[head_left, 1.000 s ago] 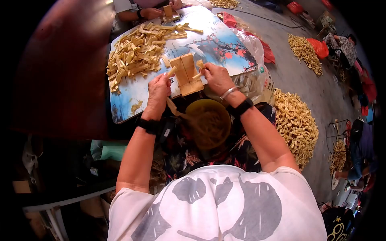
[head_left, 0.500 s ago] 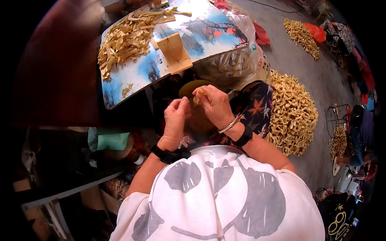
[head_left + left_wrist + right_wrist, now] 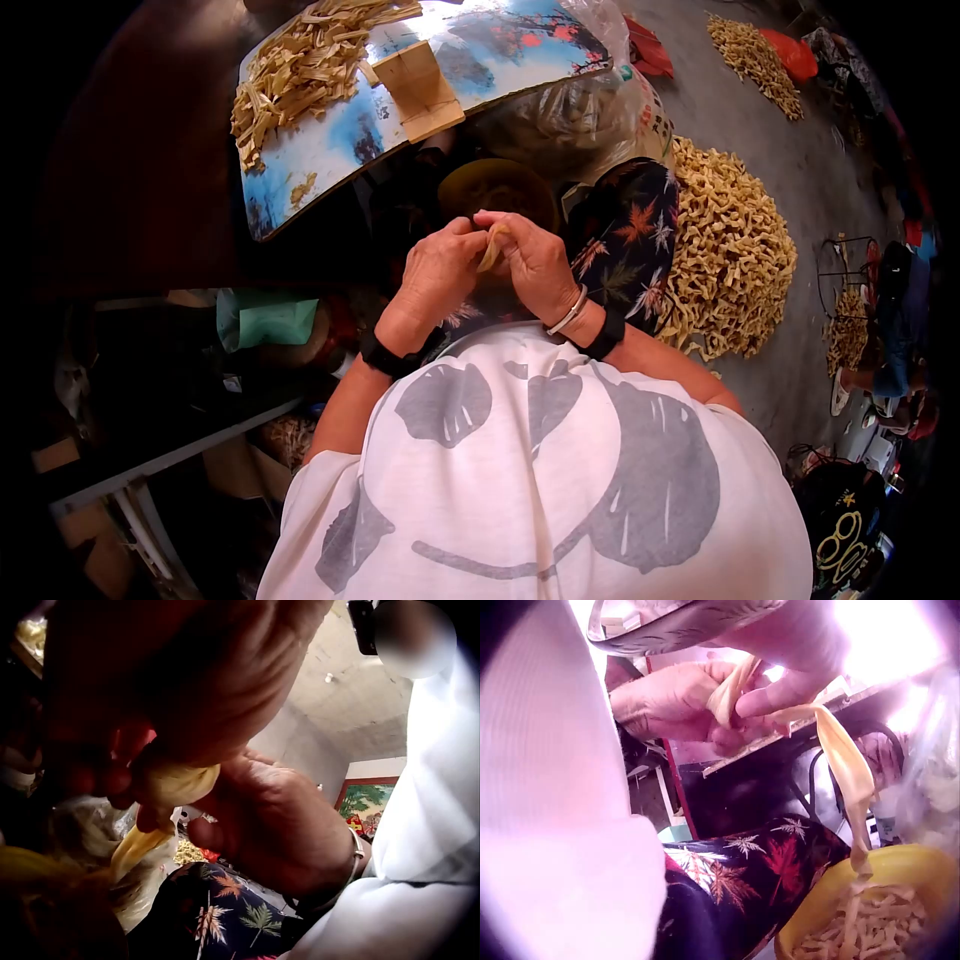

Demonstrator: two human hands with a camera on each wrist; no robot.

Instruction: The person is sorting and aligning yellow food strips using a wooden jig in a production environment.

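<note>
A pale yellow strip [image 3: 492, 248] is pinched between both hands in front of the shirt. The left hand [image 3: 437, 272] and the right hand [image 3: 537, 268] meet at the fingertips, fingers curled round the strip. In the right wrist view the strip [image 3: 733, 694] loops between the fingers, and its long tail [image 3: 847, 761] hangs down toward a yellow bowl [image 3: 900, 859] of pale pieces. The left wrist view shows a folded part of the strip [image 3: 180, 784] between the hands, partly hidden by the dark near hand.
Beyond the hands, a painted tabletop [image 3: 365, 130] bears a heap of strips [image 3: 300, 70] and a wooden stand [image 3: 418, 90] at its edge. Knotted pieces [image 3: 735, 255] lie piled on the floor at the right. A clear plastic bag [image 3: 570, 125] stands beside the table.
Both hands have come back from the wooden stand toward the body. They were apart half a second ago and now meet at the strip. The table sits higher in the view.
</note>
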